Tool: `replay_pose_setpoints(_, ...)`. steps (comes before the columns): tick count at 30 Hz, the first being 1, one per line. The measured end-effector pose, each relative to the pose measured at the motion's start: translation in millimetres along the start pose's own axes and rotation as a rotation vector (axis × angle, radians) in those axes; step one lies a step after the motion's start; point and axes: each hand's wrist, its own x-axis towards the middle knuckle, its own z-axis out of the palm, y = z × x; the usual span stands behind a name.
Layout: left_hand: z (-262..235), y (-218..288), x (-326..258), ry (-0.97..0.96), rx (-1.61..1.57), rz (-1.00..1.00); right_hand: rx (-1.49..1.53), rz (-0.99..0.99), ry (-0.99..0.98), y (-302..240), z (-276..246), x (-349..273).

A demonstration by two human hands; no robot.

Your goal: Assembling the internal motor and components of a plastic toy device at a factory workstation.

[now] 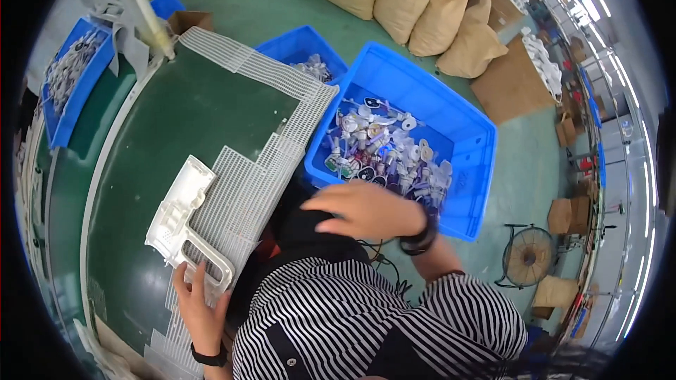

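My left hand (201,306) grips the near end of a white plastic moulded part (184,218), a flat frame with a handle-like opening, lying on a white grid mat (246,183) at the edge of the green work table (176,119). My right hand (370,207) hovers palm down, fingers spread, over the near rim of a large blue bin (465,134) filled with several small white and clear plastic parts (384,151). Nothing shows in that hand. A dark band sits on each wrist.
A second blue bin (299,49) with clear parts stands behind the big one. Another blue tray (70,77) sits at the table's far left. Tan sacks (415,7) and cardboard boxes (510,81) lie on the green floor. A floor fan (528,257) stands at the right.
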Motion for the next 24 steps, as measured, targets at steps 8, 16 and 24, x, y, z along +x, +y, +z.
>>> replay_pose_setpoints(8,24.8,53.2,56.5,0.056,0.137,0.126,0.024,0.574,0.056,138.1,-47.4,-93.6)
replay_pose_setpoints(16,23.4,63.8,54.4,-0.022,0.155,0.058,-0.528,0.276,-0.119,285.3,110.6,-35.4)
replay_pose_setpoints(24,27.6,58.3,48.7,0.0,0.176,0.094,-0.717,0.202,-0.012,299.5,141.8,-20.6)
